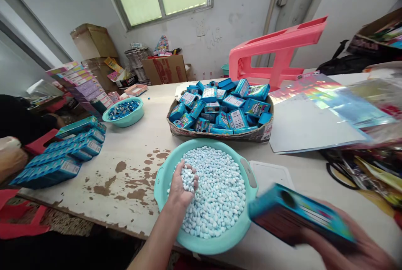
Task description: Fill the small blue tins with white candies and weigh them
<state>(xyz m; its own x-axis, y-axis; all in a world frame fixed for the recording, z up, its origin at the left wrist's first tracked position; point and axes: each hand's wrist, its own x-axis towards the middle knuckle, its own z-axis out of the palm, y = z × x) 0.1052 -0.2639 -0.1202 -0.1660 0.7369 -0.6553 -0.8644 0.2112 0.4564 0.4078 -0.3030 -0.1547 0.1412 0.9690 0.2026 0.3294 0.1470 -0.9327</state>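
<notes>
My left hand (179, 189) is cupped palm-up over a turquoise basin (220, 246), its fingers curled round a small heap of candies (188, 180). Pale blue and white oval candies (216, 190) fill much of the basin. To the right of the basin, my right hand (358, 238) grips a blue cardboard box (301, 213) with a round hole in its end. This box is tilted and blurred by motion. Behind the basin, a low carton (220, 136) is heaped with similar small blue boxes (216, 108).
Blue boxes (67, 152) stand in rows at left, near another person's hand (14, 163). A smaller turquoise bowl (125, 121) holds shiny blue pieces. A pink plastic stool (276, 50) stands behind the carton. Holographic sheets (329, 94) and a white panel (314, 123) lie at right.
</notes>
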